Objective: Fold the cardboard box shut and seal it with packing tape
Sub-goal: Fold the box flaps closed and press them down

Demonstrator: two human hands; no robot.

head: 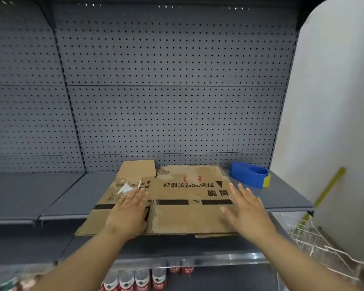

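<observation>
A brown cardboard box lies flattened on the grey shelf, printed with black characters and a small red mark, its flaps spread out. My left hand rests flat on its left part, fingers apart. Over the box's right edge my right hand is spread open with nothing in it; whether it touches the cardboard is unclear. A blue tape dispenser with a yellowish roll of tape stands behind and to the right of the box, apart from both hands.
A grey pegboard wall backs the shelf. Bottles with red labels stand on a lower shelf. A white wire rack sits low right beside a white wall. Another grey shelf runs to the left.
</observation>
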